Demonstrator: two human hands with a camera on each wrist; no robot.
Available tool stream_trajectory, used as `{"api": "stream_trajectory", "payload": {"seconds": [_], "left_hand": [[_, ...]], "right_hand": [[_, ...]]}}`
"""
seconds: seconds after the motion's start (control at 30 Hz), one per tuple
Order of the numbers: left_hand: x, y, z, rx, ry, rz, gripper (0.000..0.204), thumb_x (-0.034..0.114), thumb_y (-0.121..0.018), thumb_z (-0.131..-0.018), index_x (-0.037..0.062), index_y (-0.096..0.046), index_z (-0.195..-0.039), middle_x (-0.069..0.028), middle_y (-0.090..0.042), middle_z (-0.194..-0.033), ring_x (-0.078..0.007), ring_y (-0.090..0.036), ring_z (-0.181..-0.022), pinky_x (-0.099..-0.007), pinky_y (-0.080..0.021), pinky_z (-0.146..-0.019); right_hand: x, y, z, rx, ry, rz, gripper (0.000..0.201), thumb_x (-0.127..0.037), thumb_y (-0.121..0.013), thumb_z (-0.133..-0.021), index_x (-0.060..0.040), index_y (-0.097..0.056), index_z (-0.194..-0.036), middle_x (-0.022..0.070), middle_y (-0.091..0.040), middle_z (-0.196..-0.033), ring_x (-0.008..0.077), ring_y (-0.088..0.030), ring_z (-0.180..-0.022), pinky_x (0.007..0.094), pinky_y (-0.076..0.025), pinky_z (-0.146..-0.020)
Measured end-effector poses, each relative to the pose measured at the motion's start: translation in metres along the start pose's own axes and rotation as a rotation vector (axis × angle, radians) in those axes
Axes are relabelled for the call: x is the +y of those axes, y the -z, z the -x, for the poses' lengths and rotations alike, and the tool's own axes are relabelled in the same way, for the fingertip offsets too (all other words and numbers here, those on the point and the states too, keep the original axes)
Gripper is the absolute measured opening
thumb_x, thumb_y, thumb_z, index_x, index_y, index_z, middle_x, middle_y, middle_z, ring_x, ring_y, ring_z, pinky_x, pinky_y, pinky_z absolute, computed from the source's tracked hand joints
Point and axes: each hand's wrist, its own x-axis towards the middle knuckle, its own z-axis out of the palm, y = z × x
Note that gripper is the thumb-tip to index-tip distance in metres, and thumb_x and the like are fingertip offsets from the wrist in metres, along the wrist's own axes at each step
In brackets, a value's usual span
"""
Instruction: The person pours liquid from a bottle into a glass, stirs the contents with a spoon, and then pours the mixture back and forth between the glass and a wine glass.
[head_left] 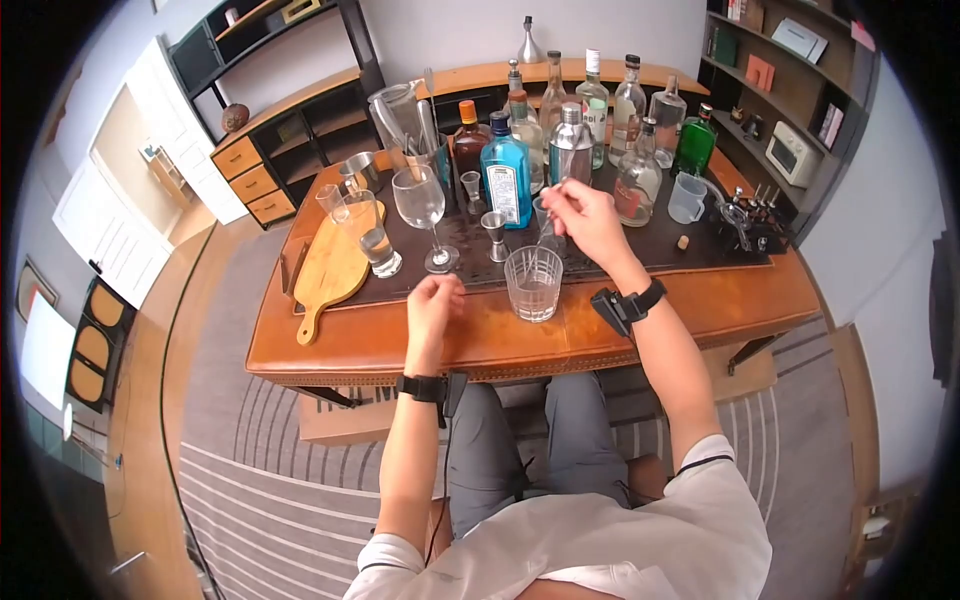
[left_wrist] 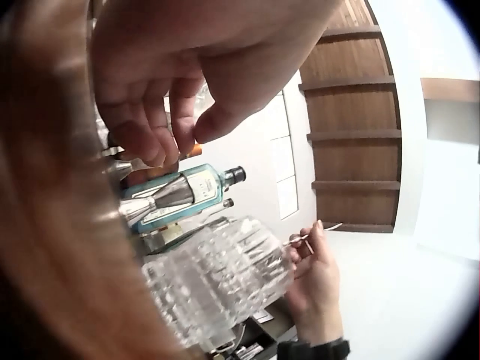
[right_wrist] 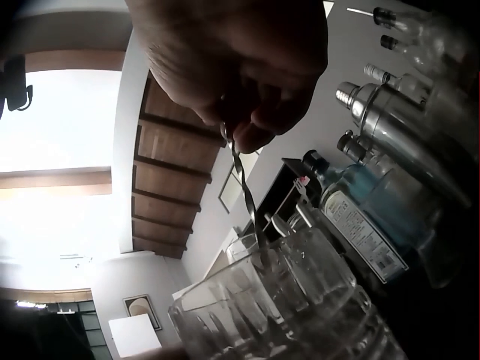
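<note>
My right hand [head_left: 588, 222] pinches the twisted metal stem of a bar spoon [right_wrist: 246, 191] between thumb and fingers. The stem reaches down into a clear cut-glass mixing glass [head_left: 533, 290] near the table's front edge; its lower end shows only dimly through the patterned wall. To the left of that glass, my left hand [head_left: 433, 312] hangs over the table edge with fingers loosely curled and nothing in them. In the left wrist view, the mixing glass [left_wrist: 232, 274] stands between my two hands.
Behind the mixing glass stand a jigger [head_left: 494, 238], a blue bottle [head_left: 507, 185], a steel shaker [head_left: 571, 150] and several other bottles. A wine glass [head_left: 418, 200] and a wooden board [head_left: 335, 262] are at left. On the right are a plastic jug [head_left: 687, 200] and a cork [head_left: 683, 242].
</note>
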Motion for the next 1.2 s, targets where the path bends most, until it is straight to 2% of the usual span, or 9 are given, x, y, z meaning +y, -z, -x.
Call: {"api": "stream_trajectory", "payload": {"seconds": [0.1,0.17,0.23,0.33,0.47,0.6,0.93,1.07,1.2], "left_hand": [[0.022,-0.006,-0.017,-0.03,-0.107,-0.052,0.017,0.017,-0.059,-0.097,0.0011,-0.064,-0.094,-0.0057,-0.067,-0.087,-0.0108,-0.062,-0.076,-0.0248,-0.05,-0.069],[0.032,-0.02,-0.025,-0.232,-0.261,-0.055,0.019,0.018,-0.06,-0.096,0.0,-0.066,-0.101,-0.0075,-0.068,-0.094,-0.0137,-0.064,-0.087,-0.0275,-0.051,-0.08],[0.045,-0.036,-0.024,-0.403,-0.232,-0.122,0.028,0.018,-0.064,-0.094,-0.0009,-0.061,-0.115,-0.0082,-0.065,-0.112,-0.016,-0.06,-0.107,-0.0313,-0.047,-0.094],[0.059,-0.048,-0.027,-0.698,-0.354,-0.411,0.056,0.021,-0.075,-0.086,-0.0014,-0.05,-0.13,-0.0102,-0.055,-0.131,-0.019,-0.051,-0.122,-0.0363,-0.04,-0.106],[0.071,-0.055,-0.044,-1.019,-0.257,-0.487,0.105,0.03,-0.089,-0.069,-0.0024,-0.027,-0.148,-0.0167,-0.037,-0.149,-0.0266,-0.032,-0.142,-0.0397,-0.025,-0.118],[0.05,-0.059,-0.074,-1.255,-0.184,-0.273,0.124,0.026,-0.093,-0.062,-0.0029,-0.014,-0.152,-0.0189,-0.023,-0.157,-0.026,-0.021,-0.147,-0.0393,-0.015,-0.12],[0.025,-0.055,-0.075,-1.222,-0.014,-0.161,0.127,0.02,-0.095,-0.058,0.0015,-0.014,-0.154,-0.0173,-0.031,-0.154,-0.0249,-0.027,-0.144,-0.039,-0.02,-0.119],[0.02,-0.052,-0.077,-1.197,-0.008,-0.119,0.119,0.016,-0.093,-0.063,-0.0005,-0.016,-0.152,-0.0135,-0.035,-0.151,-0.0224,-0.03,-0.142,-0.0359,-0.023,-0.118],[0.024,-0.051,-0.081,-1.298,0.191,-0.042,0.109,0.011,-0.089,-0.067,0.0005,-0.021,-0.152,-0.0106,-0.035,-0.151,-0.0194,-0.028,-0.142,-0.0353,-0.02,-0.118]], "right_hand": [[0.005,-0.01,-0.008,-0.225,-0.012,0.034,0.024,-0.02,-0.065,-0.095,0.002,-0.063,-0.084,0.001,-0.06,-0.068,0.0056,-0.054,-0.058,0.0249,-0.043,-0.053],[0.007,-0.009,-0.012,-0.331,-0.01,0.122,0.023,-0.018,-0.065,-0.095,0.0019,-0.062,-0.085,0.001,-0.062,-0.074,0.0052,-0.055,-0.062,0.0234,-0.045,-0.056],[-0.003,-0.005,-0.02,-0.496,0.023,0.204,0.016,-0.012,-0.066,-0.094,0.0011,-0.059,-0.087,0.0013,-0.065,-0.084,0.0057,-0.058,-0.068,0.0218,-0.047,-0.061],[-0.013,-0.001,-0.022,-0.422,-0.099,0.019,0.012,-0.008,-0.066,-0.092,-0.0001,-0.057,-0.09,0.0016,-0.065,-0.089,0.0061,-0.058,-0.068,0.0219,-0.047,-0.06],[-0.018,0.007,-0.03,-0.446,-0.143,-0.007,0.01,-0.005,-0.066,-0.092,-0.0017,-0.056,-0.093,0.0016,-0.064,-0.09,0.0057,-0.057,-0.067,0.0205,-0.046,-0.058],[-0.003,0.017,-0.029,-0.397,-0.225,-0.064,0.01,-0.005,-0.066,-0.092,-0.0024,-0.056,-0.094,0.0024,-0.063,-0.087,0.0059,-0.056,-0.066,0.0202,-0.045,-0.058],[0.022,0.027,-0.015,-0.268,0.111,-0.195,0.013,-0.003,-0.071,-0.088,-0.002,-0.058,-0.091,0.0027,-0.064,-0.083,0.0067,-0.059,-0.067,0.0207,-0.048,-0.059],[0.022,0.025,-0.015,-0.305,0.142,-0.148,0.013,-0.002,-0.071,-0.087,-0.0014,-0.059,-0.09,0.0036,-0.065,-0.083,0.0071,-0.06,-0.067,0.0208,-0.049,-0.06],[0.024,0.02,-0.01,-0.305,0.055,-0.212,0.013,-0.002,-0.072,-0.087,-0.0013,-0.059,-0.088,0.0037,-0.065,-0.082,0.0072,-0.061,-0.067,0.0208,-0.048,-0.06]]}}
